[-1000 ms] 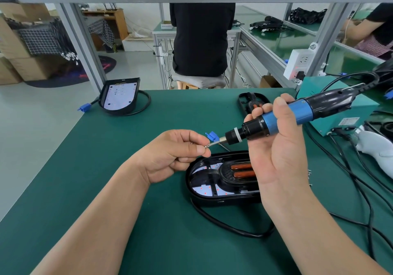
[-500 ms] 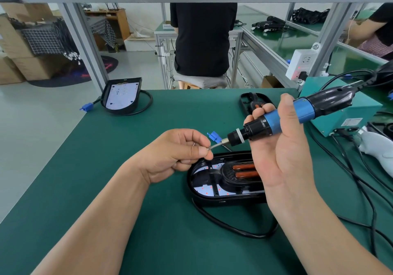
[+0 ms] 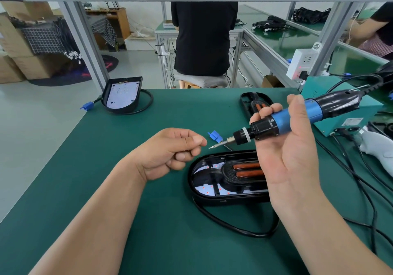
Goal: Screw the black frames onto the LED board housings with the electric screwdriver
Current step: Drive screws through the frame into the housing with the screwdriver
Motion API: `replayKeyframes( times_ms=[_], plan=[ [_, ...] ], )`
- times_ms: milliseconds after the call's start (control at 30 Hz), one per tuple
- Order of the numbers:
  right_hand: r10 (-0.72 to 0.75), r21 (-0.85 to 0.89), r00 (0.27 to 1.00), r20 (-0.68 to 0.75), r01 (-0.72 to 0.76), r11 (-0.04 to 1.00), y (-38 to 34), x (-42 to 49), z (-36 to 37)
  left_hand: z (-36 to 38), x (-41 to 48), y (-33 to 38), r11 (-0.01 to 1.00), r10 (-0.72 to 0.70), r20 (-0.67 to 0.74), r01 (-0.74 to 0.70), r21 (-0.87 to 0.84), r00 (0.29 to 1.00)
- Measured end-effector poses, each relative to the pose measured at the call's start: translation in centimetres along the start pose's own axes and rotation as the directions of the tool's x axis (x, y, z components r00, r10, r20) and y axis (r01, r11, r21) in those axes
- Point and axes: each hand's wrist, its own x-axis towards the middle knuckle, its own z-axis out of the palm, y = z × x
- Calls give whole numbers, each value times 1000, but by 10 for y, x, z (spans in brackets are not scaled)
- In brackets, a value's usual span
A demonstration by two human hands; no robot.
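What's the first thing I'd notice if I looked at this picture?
The blue and black electric screwdriver jumps out, gripped in the right hand above the green table. Below it on the table lies a black oval LED housing with tiny red dots inside. The curled left hand is beside the tip.

On worktop (image 3: 106,168) before you: near housing (image 3: 223,181), its cable (image 3: 234,226) looping toward you. Above it, screwdriver (image 3: 282,119), tip just right of your left hand (image 3: 170,153). Behind it, connector (image 3: 214,135). Far left, second housing (image 3: 122,93); far back, loose frame (image 3: 247,100); right, control box (image 3: 348,113).
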Motion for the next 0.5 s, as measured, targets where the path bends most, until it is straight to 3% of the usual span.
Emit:
replayKeyframes(
  times_ms=[133, 300, 500],
  plan=[
    [12, -49, 998, 57, -9, 999, -6, 1, 1, -4, -3, 0, 980, -78, -88, 93, 175, 993],
    [59, -170, 987, 150, -33, 985, -8, -2, 1, -2, -3, 0, 920, -134, -52, 144, 365, 990],
    [102, -256, 964, 244, -37, 966, -5, -7, 2, 4, -3, -2, 881, -140, -138, 187, 434, 981]
  ],
)
